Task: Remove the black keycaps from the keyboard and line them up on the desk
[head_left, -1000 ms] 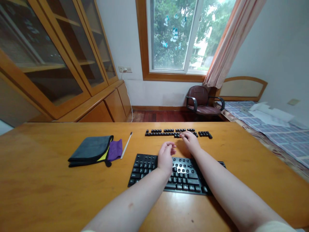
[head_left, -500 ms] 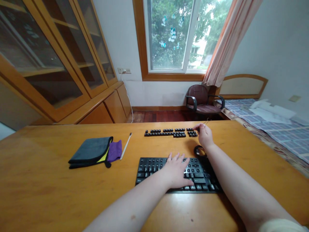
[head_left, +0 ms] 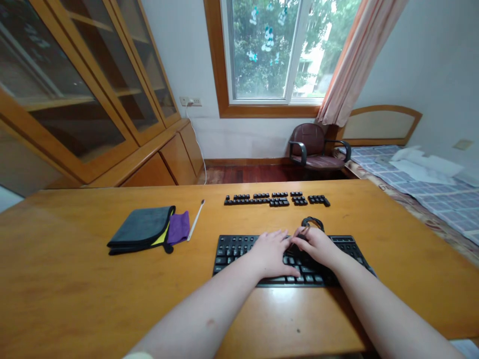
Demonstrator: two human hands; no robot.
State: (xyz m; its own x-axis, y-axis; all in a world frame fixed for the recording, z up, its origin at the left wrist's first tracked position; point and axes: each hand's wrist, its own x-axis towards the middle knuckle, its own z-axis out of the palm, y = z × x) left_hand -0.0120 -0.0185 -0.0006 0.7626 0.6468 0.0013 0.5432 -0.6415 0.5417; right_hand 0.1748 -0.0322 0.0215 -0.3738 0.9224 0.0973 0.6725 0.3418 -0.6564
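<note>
The left hand (head_left: 270,257) lies spread on the keyboard (head_left: 224,268); at its three o'clock, the right hand (head_left: 318,248) pinches a thin tool (head_left: 306,230). Detached keycaps (head_left: 279,202) already line the table (head_left: 157,304) at the keyboard's twelve o'clock, while many others stay seated.

Coiled cable (head_left: 314,220) partly obstructs open strip behind keyboard (head_left: 232,251).

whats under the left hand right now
Part of the keyboard lies under the left hand. Keys show to its left and around its thumb; whatever is directly beneath the palm is covered.
</note>
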